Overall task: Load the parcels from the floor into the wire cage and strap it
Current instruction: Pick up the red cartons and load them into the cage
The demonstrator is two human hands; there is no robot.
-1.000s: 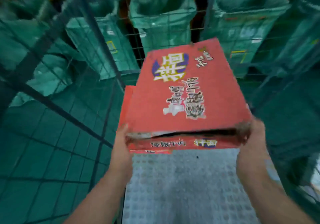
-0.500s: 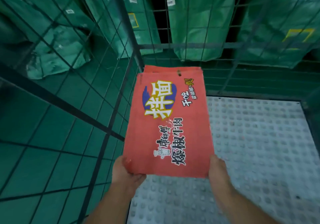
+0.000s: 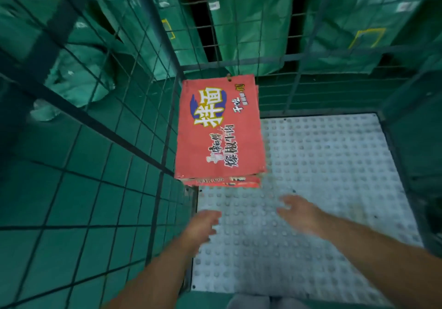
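A flat red carton (image 3: 218, 131) with printed lettering lies in the far left corner of the wire cage, on its studded grey floor plate (image 3: 323, 179). The carton's left edge runs along the cage's left mesh wall (image 3: 153, 155). My left hand (image 3: 203, 225) hovers a little in front of the carton, fingers loosely extended, holding nothing. My right hand (image 3: 299, 213) is beside it to the right, fingers spread and empty, above the floor plate. Neither hand touches the carton.
Green sacks (image 3: 251, 21) hang or stand behind the cage's back mesh, and more green sacks (image 3: 79, 76) lie on the green tiled floor (image 3: 59, 189) left of the cage. The right mesh wall (image 3: 411, 165) bounds the floor plate.
Both hands carried the red carton down into the cage's far left corner, then let go. Now the carton lies on the floor plate and both hands have drawn back, empty.
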